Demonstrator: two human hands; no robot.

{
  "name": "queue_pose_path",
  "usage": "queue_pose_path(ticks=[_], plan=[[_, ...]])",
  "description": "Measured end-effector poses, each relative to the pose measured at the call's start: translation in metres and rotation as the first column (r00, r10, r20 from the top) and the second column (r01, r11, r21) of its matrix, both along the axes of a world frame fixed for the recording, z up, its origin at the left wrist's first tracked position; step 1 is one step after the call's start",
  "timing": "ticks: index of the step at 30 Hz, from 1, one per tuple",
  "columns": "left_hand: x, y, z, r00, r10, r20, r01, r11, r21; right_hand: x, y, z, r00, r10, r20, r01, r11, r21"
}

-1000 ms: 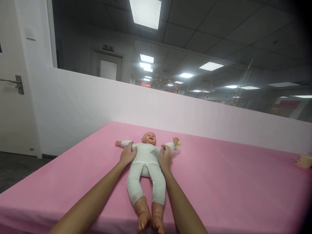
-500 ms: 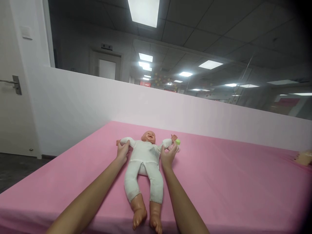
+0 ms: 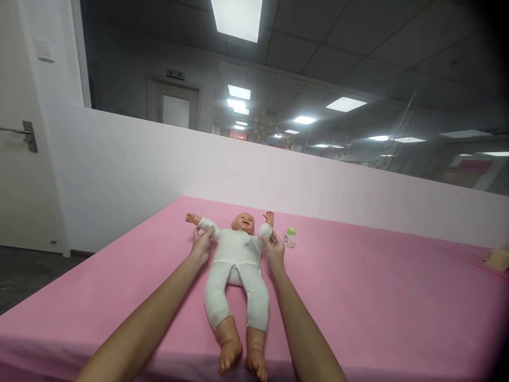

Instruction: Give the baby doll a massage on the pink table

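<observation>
Lying face-up on pink sheet point(image 3: 358, 286), doll point(image 3: 237, 265); left hand point(image 3: 201, 245) and right hand point(image 3: 275, 247) clasped around its 2 upper arms. Risk judged: nearby bottle point(image 3: 290, 237) toppled by doll's swinging arm.

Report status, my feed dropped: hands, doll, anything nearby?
Left hand and right hand each grip an upper arm of the doll. Doll on its back on pink sheet. Small bottle beside right hand, apart.

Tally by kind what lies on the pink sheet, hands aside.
Doll: 1, each arm held by the left hand and right hand
Small bottle with green cap: 1
Unclear object at the right edge: 1
Total: 3
</observation>
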State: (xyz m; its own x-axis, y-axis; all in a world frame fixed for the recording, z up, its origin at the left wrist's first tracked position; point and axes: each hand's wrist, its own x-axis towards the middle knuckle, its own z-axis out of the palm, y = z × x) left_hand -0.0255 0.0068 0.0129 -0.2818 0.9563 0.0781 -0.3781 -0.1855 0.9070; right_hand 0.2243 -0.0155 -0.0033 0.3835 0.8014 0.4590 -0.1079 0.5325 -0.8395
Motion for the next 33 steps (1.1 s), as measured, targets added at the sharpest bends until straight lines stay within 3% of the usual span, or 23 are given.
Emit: queue_pose_path(ticks=[5,9,14,17,19,23,27,29,31,33], plan=[[0.003,0.003,-0.007,0.988,-0.127,-0.091,0.134,0.988,0.072,0.002,0.004,-0.009,0.996,0.056,0.063,-0.051,0.996,-0.075],[0.004,0.007,-0.01,0.977,-0.134,-0.165,0.16,0.975,0.154,0.003,0.008,-0.014,0.995,0.039,0.089,-0.031,0.996,-0.088],[-0.004,0.008,-0.01,0.948,0.031,-0.317,0.016,0.989,0.144,0.003,0.012,-0.018,0.994,-0.037,0.106,0.047,0.995,-0.09],[-0.01,0.008,-0.01,0.886,0.17,-0.432,-0.133,0.984,0.115,0.004,0.015,-0.02,0.992,-0.078,0.097,0.087,0.992,-0.094],[-0.012,0.006,-0.01,0.845,0.205,-0.494,-0.167,0.979,0.121,0.005,0.017,-0.021,0.989,-0.106,0.102,0.118,0.986,-0.115],[-0.009,0.004,-0.01,0.76,0.194,-0.62,-0.051,0.969,0.242,0.006,0.018,-0.022,0.982,-0.148,0.115,0.164,0.975,-0.152],[-0.002,0.004,-0.013,0.561,0.191,-0.806,0.094,0.952,0.291,0.006,0.018,-0.021,0.983,-0.163,0.085,0.175,0.972,-0.159],[0.0,0.005,-0.016,0.498,0.214,-0.84,0.134,0.938,0.318,0.006,0.017,-0.022,0.984,-0.164,0.068,0.173,0.971,-0.164],[0.001,0.005,-0.017,0.486,0.227,-0.844,0.153,0.928,0.338,0.006,0.017,-0.022,0.987,-0.154,0.05,0.16,0.975,-0.157],[0.001,0.004,-0.017,0.524,0.198,-0.829,0.178,0.926,0.334,0.006,0.018,-0.024,0.99,-0.138,0.042,0.143,0.979,-0.146]])
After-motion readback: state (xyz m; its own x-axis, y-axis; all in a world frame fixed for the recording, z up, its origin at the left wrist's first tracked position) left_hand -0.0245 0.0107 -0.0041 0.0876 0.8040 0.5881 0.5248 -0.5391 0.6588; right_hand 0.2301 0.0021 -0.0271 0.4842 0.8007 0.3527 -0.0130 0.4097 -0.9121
